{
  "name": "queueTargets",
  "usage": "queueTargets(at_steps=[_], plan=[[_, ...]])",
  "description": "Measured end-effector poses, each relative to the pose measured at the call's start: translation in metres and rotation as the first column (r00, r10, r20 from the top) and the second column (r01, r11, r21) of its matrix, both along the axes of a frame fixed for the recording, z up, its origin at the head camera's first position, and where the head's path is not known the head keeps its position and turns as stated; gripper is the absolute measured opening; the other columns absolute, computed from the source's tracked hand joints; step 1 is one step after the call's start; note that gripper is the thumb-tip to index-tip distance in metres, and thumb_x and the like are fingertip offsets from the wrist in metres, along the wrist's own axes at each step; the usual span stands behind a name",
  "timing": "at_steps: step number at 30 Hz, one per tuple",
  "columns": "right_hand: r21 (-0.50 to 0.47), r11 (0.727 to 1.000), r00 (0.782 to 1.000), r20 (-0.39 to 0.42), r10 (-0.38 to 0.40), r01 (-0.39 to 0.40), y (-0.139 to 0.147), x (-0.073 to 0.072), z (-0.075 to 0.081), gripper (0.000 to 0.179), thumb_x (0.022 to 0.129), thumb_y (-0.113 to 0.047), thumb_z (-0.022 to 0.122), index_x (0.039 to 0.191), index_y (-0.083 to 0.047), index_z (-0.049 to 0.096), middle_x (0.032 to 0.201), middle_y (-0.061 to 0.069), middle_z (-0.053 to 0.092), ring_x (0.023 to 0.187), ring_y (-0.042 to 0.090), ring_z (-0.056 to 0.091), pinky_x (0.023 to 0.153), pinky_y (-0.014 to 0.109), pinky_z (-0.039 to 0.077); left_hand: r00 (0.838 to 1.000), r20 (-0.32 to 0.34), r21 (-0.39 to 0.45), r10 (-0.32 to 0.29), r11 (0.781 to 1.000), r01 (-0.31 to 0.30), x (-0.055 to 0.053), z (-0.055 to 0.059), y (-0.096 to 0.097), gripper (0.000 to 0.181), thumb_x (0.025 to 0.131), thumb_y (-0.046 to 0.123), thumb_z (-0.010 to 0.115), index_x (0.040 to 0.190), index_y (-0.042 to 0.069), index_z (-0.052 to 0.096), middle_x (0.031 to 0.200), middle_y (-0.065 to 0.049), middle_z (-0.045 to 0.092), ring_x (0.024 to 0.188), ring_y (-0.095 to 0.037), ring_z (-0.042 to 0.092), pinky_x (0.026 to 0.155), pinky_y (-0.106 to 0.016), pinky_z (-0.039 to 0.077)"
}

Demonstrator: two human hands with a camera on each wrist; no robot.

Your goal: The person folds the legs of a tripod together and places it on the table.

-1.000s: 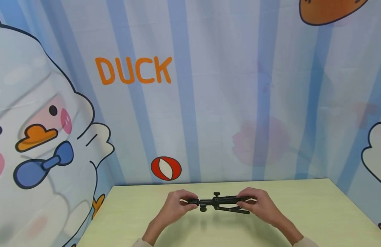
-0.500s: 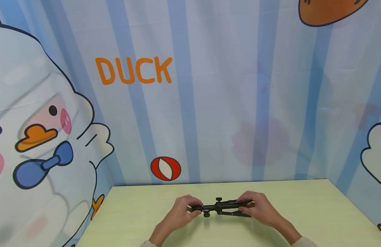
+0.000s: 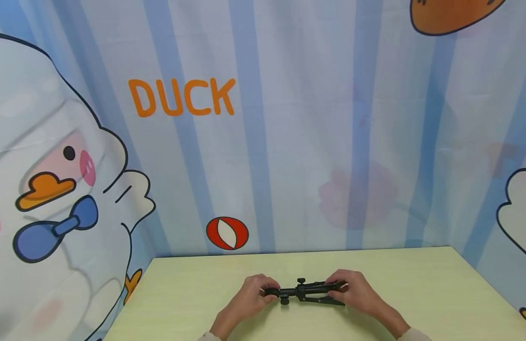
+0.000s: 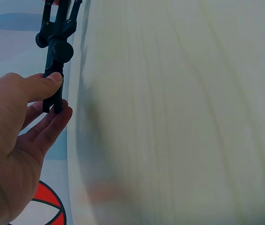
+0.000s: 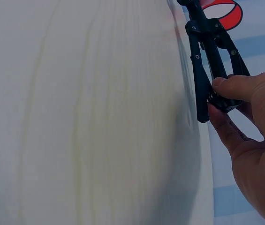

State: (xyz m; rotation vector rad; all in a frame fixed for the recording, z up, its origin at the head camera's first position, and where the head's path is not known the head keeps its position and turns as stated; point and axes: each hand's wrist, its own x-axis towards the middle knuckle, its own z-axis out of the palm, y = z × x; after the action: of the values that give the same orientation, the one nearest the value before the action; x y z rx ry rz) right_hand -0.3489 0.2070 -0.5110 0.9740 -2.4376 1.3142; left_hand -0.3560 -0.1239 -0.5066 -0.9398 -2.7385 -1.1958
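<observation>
A small black tripod (image 3: 302, 292) lies sideways between my two hands, close over the pale table. Its head end points left and its legs point right, slightly spread. My left hand (image 3: 251, 297) pinches the head end between thumb and fingers; the left wrist view shows the thumb on the tripod's forked tip (image 4: 52, 101) beside a round knob (image 4: 63, 51). With thumb and fingers, my right hand (image 3: 354, 290) grips the leg end. One tripod leg (image 5: 200, 89) stands out free of that grip in the right wrist view. Fingers partly hide both ends.
The pale yellow table (image 3: 190, 279) runs back to a striped blue-white curtain (image 3: 297, 142) printed with a duck, the word DUCK and a red-and-white ball. The curtain also closes off the left and right sides.
Both hands have lowered the tripod toward the table and brought it a little nearer to me. My left hand has also shifted slightly right. The grip of both hands stays.
</observation>
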Motion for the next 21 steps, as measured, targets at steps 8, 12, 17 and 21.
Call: queueTargets(at_steps=[8, 12, 17, 21], plan=[[0.007, 1.000, 1.000, 0.020, 0.001, -0.001, -0.002, -0.001, -0.005, 0.019, 0.083, 0.003, 0.084, 0.100, -0.002, 0.077, 0.097, 0.009, 0.073, 0.085, 0.019, 0.072, 0.069, 0.022, 0.061, 1.000, -0.019, -0.034, 0.002, 0.999, -0.003, -0.002, -0.007, -0.001, 0.018, 0.089, 0.000, 0.079, 0.105, 0.008, 0.079, 0.096, 0.005, 0.070, 0.089, -0.004, 0.063, 0.074, -0.020, 0.057], [0.033, 0.999, 0.999, 0.041, -0.019, 0.018, -0.002, -0.001, -0.006, 0.018, 0.084, 0.001, 0.083, 0.101, -0.003, 0.077, 0.097, 0.007, 0.073, 0.085, 0.016, 0.072, 0.068, 0.022, 0.061, 1.000, -0.030, -0.046, 0.000, 0.999, -0.002, -0.003, -0.009, -0.001, 0.018, 0.090, 0.001, 0.079, 0.107, 0.009, 0.079, 0.098, 0.005, 0.070, 0.091, -0.005, 0.063, 0.074, -0.021, 0.057], [0.042, 0.999, 0.999, 0.041, -0.023, 0.021, -0.002, -0.001, -0.007, 0.018, 0.085, 0.002, 0.083, 0.101, -0.002, 0.077, 0.097, 0.008, 0.073, 0.085, 0.017, 0.072, 0.068, 0.022, 0.061, 0.998, -0.058, -0.067, -0.004, 0.998, 0.000, -0.004, -0.011, 0.000, 0.018, 0.091, 0.004, 0.079, 0.109, 0.009, 0.079, 0.098, 0.005, 0.070, 0.091, -0.005, 0.062, 0.075, -0.022, 0.056], [0.046, 0.999, 0.999, 0.041, -0.019, 0.017, -0.001, -0.002, -0.008, 0.018, 0.085, 0.001, 0.082, 0.102, -0.001, 0.076, 0.098, 0.009, 0.073, 0.085, 0.018, 0.072, 0.067, 0.022, 0.061, 0.998, -0.065, -0.071, -0.001, 0.997, -0.003, -0.004, -0.012, 0.001, 0.018, 0.092, 0.004, 0.078, 0.109, 0.009, 0.078, 0.098, 0.004, 0.070, 0.090, -0.005, 0.062, 0.076, -0.022, 0.055]])
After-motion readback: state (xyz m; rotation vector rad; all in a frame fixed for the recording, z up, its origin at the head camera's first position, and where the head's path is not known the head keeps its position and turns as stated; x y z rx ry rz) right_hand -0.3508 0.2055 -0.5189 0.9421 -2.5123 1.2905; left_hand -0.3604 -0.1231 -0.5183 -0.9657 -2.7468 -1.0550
